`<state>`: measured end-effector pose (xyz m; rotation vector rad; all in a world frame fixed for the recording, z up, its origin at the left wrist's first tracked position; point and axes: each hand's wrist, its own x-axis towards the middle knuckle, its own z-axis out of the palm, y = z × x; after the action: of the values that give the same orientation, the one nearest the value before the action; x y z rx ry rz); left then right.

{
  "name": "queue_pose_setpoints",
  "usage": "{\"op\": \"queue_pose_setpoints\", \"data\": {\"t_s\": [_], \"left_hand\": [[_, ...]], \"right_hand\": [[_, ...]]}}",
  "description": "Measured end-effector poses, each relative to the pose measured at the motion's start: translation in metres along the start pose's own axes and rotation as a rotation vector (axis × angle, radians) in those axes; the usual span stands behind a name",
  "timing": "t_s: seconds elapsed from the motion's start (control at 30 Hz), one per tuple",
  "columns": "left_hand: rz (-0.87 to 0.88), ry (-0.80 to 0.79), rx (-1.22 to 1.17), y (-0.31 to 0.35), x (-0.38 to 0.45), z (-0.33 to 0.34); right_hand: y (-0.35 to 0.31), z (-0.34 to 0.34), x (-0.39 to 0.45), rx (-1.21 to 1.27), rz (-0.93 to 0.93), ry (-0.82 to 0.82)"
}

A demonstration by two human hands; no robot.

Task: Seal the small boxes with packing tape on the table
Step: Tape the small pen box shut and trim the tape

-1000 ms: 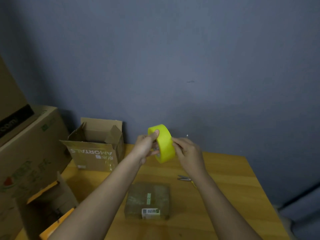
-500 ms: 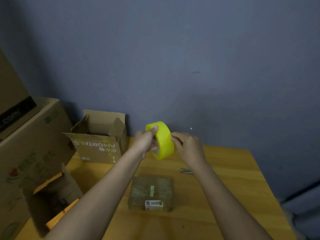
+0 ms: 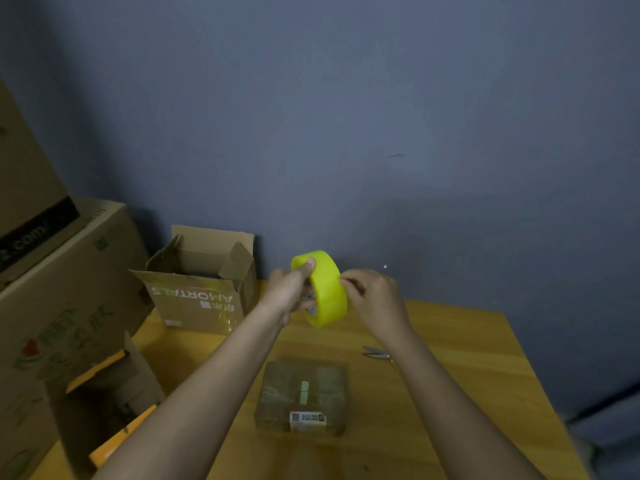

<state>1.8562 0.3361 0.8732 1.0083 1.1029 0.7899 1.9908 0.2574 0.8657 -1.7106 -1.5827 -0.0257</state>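
- A wooden worktop (image 3: 467, 344) stands against a blue-grey wall (image 3: 381, 133).
- The left hand (image 3: 289, 292) forms one grip on the yellow tape roll (image 3: 325, 289): its thumb lies over the top edge of the roll and its fingers curl in at the core, holding the roll up in the air above the worktop.
- The right hand (image 3: 375, 299) forms the other grip, its curled fingertips pressed against the roll's outer face on the opposite side; whether they have hold of a loose tape end cannot be told.
- Below both grips, and nearer the person, a small closed box (image 3: 301, 393) lies flat on the worktop between the two forearms, with a white label on its near edge.
- Just under the right wrist lie scissors (image 3: 375, 353), partly hidden by the forearm.
- Left of the left grip, at the wall, an open box (image 3: 201, 292) stands with its flaps up.
- Farther left, large cartons (image 3: 62, 289) are stacked, with another open carton (image 3: 104, 393) in front of them.
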Motion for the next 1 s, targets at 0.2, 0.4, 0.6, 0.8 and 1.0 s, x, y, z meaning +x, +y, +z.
{"op": "queue_pose_setpoints", "data": {"t_s": [0.2,0.4,0.6,0.8,1.0], "left_hand": [[-0.010,0.014,-0.022,0.003,0.000,0.001],[-0.010,0.019,-0.064,0.005,0.000,0.001],[-0.033,0.032,-0.079,0.006,0.003,0.001],[-0.023,-0.004,-0.074,0.001,0.005,0.002],[0.005,-0.017,-0.020,0.003,0.008,0.002]], "right_hand": [[-0.006,-0.001,0.008,-0.273,-0.063,-0.135],[-0.009,0.012,0.010,-0.461,-0.150,-0.054],[-0.008,0.009,0.007,-0.370,-0.259,-0.032],[0.002,-0.003,0.012,-0.018,-0.151,-0.218],[0.009,-0.004,0.018,0.113,-0.118,-0.160]]}}
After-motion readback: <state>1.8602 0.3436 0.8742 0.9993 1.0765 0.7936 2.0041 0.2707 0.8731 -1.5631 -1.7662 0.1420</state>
